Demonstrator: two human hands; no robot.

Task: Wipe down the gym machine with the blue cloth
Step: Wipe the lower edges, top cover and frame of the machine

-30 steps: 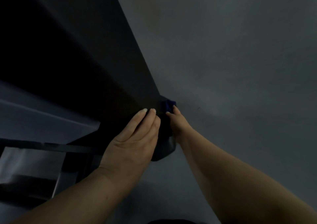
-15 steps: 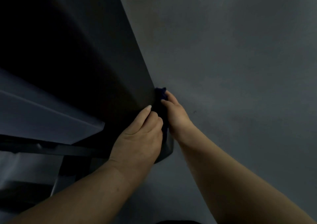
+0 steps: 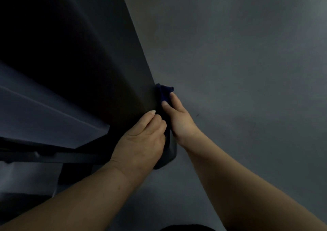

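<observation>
Dim light. Gym machine [image 3: 99, 67] dark panel fills left; right edge runs diagonally, far to near. Right hand [image 3: 178, 119] fingers curled, pressing blue cloth [image 3: 163, 94] against that edge. Left hand [image 3: 141, 140] fingers bent, resting on panel just beside cloth. Bare grey floor [image 3: 247, 71] open to right.

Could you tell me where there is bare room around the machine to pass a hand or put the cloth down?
The grey floor right of the dark machine panel is bare and wide, up to the right hand. It is crowded at the panel's lower edge, where the left hand and right hand press the blue cloth. Left of the panel, frame bars crowd the space.
</observation>
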